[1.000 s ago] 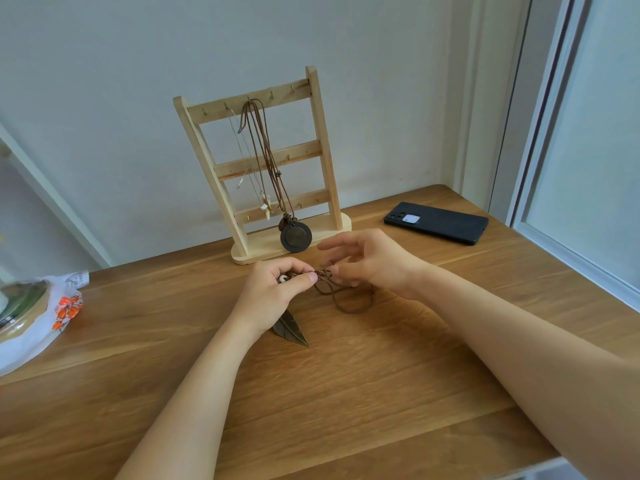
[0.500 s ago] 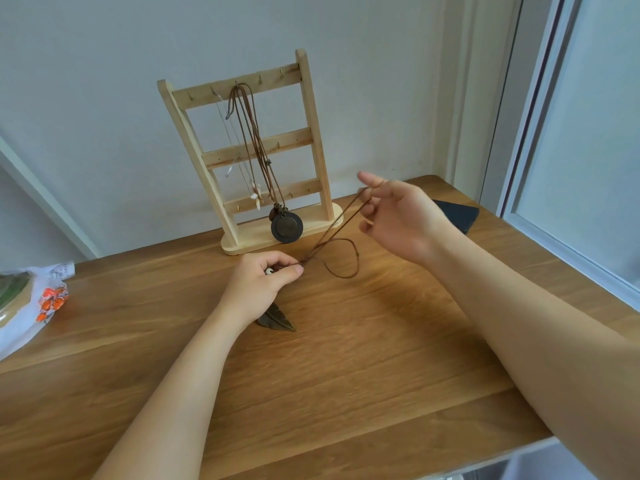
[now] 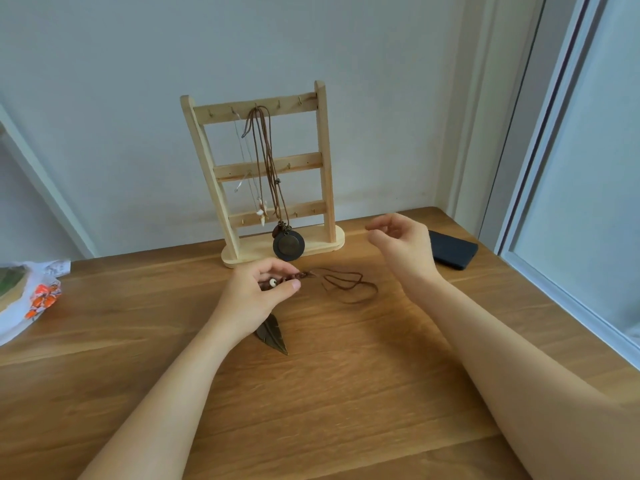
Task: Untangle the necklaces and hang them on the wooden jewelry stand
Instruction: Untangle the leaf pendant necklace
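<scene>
Left hand (image 3: 252,296) pinches the brown cord necklace (image 3: 349,289) at its white-beaded knot (thumb against fingers (image 3: 287,285)); its bronze leaf pendant (image 3: 273,332) and loose loops lie on the desk (image 3: 346,393) before the wooden jewelry stand (image 3: 322,161). Right hand (image 3: 401,244) hovers, fingers loosely curled, empty.

Fig. 1. What I see of the wearer: left forearm (image 3: 166,393), bare, running from 7 o'clock to the left hand (image 3: 254,296); right forearm (image 3: 502,348), bare, from 4 o'clock to the right hand (image 3: 405,247). Left thumbnail (image 3: 295,285) short, plain.
</scene>
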